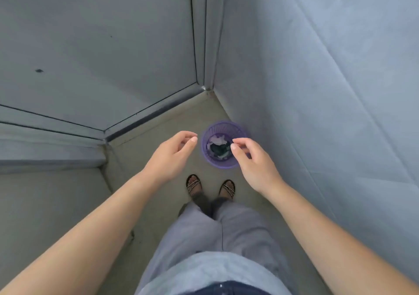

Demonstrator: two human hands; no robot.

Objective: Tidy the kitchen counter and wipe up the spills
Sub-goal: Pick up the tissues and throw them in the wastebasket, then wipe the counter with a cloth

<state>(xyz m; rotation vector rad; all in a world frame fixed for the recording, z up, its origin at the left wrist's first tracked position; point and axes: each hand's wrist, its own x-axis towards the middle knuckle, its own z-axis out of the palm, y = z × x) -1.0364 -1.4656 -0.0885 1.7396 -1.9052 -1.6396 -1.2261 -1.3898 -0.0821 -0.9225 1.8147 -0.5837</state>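
bin (209, 159) on floor by right wall | scraps (218, 146) in bin | feet (193, 184) before it

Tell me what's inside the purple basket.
The round purple plastic mesh basket holds crumpled pale paper and dark scraps. The right hand covers its right side.

**Corner floor with a waste basket**

Plain beige floor (56, 204), hemmed in by a grey wall (317, 90) on the right and a door frame (200, 45) at the back. Near the corner, just beside the wall, a small purple mesh basket (221, 125), upright, with crumpled pale and dark scraps (218, 140) inside. Closer in, two feet in black patterned sandals (193, 184), side by side, apart from the basket. At left, a low grey step (45, 158).
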